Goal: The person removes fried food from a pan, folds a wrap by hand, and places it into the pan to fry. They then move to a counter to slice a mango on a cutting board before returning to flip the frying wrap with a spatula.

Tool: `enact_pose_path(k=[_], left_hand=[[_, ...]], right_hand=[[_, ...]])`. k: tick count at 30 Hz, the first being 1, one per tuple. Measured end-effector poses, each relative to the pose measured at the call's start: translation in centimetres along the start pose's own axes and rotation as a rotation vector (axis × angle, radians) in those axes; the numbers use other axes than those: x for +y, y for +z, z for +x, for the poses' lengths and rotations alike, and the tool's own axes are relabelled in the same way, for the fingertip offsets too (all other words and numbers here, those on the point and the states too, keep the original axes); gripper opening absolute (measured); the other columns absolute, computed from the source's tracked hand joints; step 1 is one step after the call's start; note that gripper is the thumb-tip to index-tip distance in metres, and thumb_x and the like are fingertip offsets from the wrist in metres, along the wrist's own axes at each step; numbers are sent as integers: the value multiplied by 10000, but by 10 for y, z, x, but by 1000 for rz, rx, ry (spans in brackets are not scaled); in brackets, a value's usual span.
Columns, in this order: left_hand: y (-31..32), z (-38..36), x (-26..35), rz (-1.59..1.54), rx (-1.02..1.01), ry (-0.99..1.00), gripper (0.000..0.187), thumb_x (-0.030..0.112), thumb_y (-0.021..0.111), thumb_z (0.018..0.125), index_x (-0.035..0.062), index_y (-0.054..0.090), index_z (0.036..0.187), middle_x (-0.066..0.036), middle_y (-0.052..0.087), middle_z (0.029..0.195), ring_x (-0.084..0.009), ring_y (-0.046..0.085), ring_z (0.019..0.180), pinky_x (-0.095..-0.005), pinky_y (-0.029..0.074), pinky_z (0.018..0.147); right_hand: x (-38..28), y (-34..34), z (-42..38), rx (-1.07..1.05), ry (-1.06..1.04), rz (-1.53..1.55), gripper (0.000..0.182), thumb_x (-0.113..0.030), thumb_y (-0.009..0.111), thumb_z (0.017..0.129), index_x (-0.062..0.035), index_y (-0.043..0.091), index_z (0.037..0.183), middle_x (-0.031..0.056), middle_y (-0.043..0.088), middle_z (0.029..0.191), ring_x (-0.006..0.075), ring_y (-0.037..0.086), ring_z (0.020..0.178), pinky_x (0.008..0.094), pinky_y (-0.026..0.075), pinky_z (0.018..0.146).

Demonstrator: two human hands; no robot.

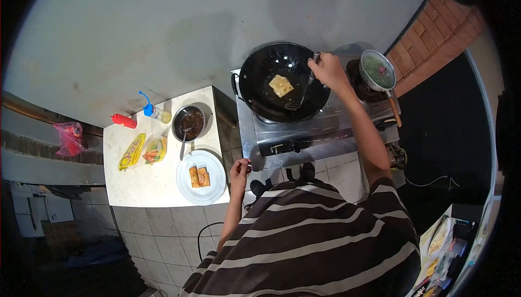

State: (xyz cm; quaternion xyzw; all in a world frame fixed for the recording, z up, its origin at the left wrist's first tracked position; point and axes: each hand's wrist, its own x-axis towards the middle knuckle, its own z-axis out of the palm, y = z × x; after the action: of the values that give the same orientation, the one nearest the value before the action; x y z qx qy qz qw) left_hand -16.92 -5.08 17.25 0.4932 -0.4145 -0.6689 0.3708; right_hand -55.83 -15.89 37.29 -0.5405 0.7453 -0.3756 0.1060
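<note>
My right hand is closed round the handle of a slotted spatula, whose blade rests inside a black wok. Left of the blade, a pale, folded square of pastry lies on the wok's bottom, apart from the spatula. Beneath the wok is a steel gas stove. My left hand is down at the stove's front left corner, fingers curled in; whether they grip anything is too small to tell. To its left, a white plate carries two browned, folded pastries.
On the white table are a metal bowl of dark sauce with a spoon, a red bottle, a blue-capped bottle and a yellow packet. A saucepan of greenish liquid sits on the stove's right, its handle jutting forward.
</note>
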Motion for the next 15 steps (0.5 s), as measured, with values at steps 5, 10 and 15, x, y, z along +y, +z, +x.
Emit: enact_pose_path(k=[5,10,15], left_hand=[[-5,3,-3,13,13,-8,227,256,552,992,40,621,1002,-7,620,919,-97,575,763,-241,464,737],[-2,3,6,-11,7,-23,214,260,557,986,56,622,999,1,602,893,-91,562,768,-239,457,730],[0,9,2,6,-9,-17,185,229,544,990,61,620,998,0,599,901,-96,553,780,-244,461,743]], right_hand=[[-17,-8,6,-48,85,209,354,-253,644,842,53,576,676,145,584,549,218,602,496,369,452,509],[-18,-25,18,-6,61,209,342,-250,639,854,35,573,677,112,570,531,183,581,478,354,444,493],[-4,-21,22,53,-22,96,334,-235,634,846,55,564,695,150,536,526,239,563,476,378,437,519]])
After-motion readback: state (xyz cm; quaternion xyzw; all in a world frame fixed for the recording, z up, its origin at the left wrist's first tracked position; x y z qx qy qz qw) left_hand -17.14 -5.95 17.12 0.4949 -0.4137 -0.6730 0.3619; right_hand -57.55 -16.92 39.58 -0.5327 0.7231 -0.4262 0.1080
